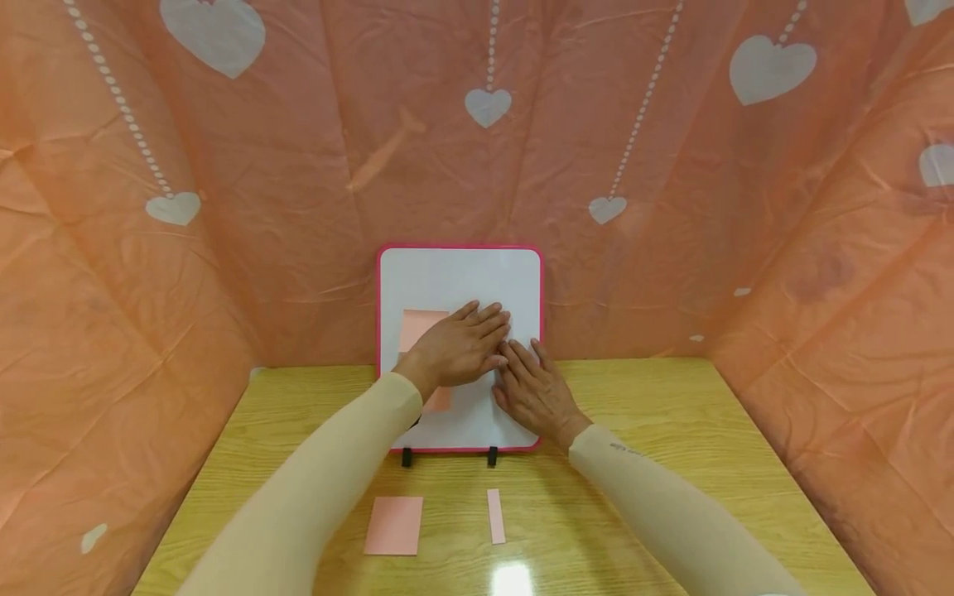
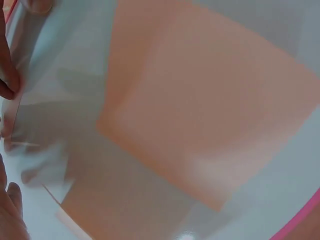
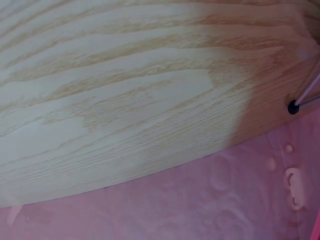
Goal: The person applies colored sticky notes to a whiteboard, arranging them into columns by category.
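A white board with a pink frame (image 1: 458,273) stands upright on the table. My left hand (image 1: 462,341) lies over the middle of it, fingers straight and together, pointing up and right. Just below and right, my right hand (image 1: 538,396) rests against the board with fingers extended, its fingertips close to the left thumb. Neither hand visibly grips anything; what lies beneath them is hidden. Pink square paper (image 1: 421,321) sticks to the board's left side, partly behind the left wrist. More pink paper (image 1: 441,400) shows below it; the left wrist view has two pieces, one large and plain (image 2: 210,100).
On the wooden table (image 1: 633,497) in front lie a pink paper square (image 1: 393,526) and a narrow pink strip (image 1: 495,516). Black stand feet (image 1: 492,456) jut out under the board. An orange cloth with white hearts (image 1: 488,108) encloses the back and sides.
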`<state>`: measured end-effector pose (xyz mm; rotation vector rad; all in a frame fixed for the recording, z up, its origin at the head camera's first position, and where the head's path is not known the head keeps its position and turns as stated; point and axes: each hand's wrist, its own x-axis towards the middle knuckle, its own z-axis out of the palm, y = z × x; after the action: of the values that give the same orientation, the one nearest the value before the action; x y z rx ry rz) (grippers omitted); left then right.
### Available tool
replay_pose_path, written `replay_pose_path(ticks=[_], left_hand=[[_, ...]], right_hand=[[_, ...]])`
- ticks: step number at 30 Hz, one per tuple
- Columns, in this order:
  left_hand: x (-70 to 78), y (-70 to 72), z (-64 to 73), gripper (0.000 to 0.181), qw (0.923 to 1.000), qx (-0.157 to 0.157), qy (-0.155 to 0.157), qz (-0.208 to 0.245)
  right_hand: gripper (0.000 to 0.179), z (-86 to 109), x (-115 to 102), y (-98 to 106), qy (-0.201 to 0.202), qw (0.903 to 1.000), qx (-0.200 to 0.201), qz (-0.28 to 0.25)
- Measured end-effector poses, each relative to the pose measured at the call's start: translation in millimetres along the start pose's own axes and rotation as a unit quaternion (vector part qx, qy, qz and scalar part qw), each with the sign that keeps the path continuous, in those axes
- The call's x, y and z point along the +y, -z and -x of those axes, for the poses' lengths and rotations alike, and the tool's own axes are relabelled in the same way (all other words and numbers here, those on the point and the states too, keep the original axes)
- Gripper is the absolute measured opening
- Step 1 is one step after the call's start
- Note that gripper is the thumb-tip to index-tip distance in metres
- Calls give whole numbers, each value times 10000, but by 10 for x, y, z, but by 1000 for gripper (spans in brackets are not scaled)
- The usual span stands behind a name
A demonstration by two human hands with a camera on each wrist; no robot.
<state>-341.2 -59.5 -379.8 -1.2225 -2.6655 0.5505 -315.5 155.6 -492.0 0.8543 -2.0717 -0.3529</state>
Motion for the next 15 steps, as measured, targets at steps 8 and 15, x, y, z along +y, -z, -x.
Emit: replay_pose_path(ticks=[8, 15], left_hand=[[-91, -33, 91, 74, 9995, -149, 128, -256], [-139, -51, 149, 72, 9998, -55, 59, -182]], right_hand=[[61, 27, -23, 24, 68, 9996, -261, 100], [60, -85, 11, 65, -41, 9997, -222, 73]])
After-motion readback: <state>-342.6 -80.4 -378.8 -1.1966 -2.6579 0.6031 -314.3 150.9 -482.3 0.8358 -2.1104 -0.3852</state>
